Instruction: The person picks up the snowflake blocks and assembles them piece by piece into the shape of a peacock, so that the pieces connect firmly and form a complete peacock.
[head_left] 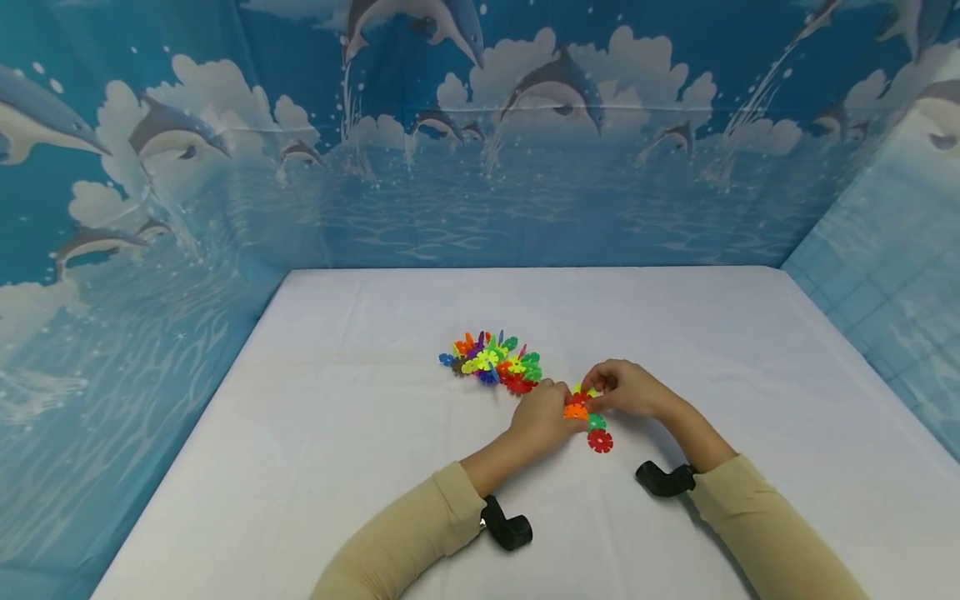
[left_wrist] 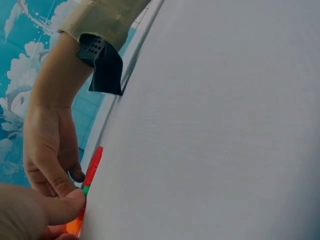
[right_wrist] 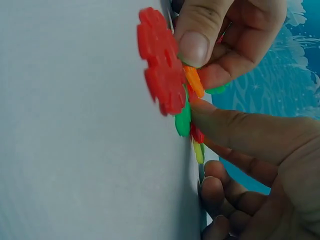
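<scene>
Several notched plastic discs are joined in a small chain between my two hands. My left hand (head_left: 542, 414) pinches the chain by its orange disc (head_left: 576, 412). From the other side my right hand (head_left: 628, 388) pinches the upper red disc (head_left: 581, 399), which has a yellow disc (right_wrist: 199, 152) beside it. A green disc (head_left: 596, 422) and a lower red disc (head_left: 600, 441) stick out toward the near side. In the right wrist view the lower red disc faces the camera, tilted. Fingers partly hide the joints between pieces.
A heap of multicoloured notched discs (head_left: 491, 360) lies just beyond my left hand on the white-covered table (head_left: 360, 467). Black camera mounts (head_left: 510, 527) sit at both wrists. A blue dolphin-print cloth (head_left: 465, 208) hangs behind the table and along its sides.
</scene>
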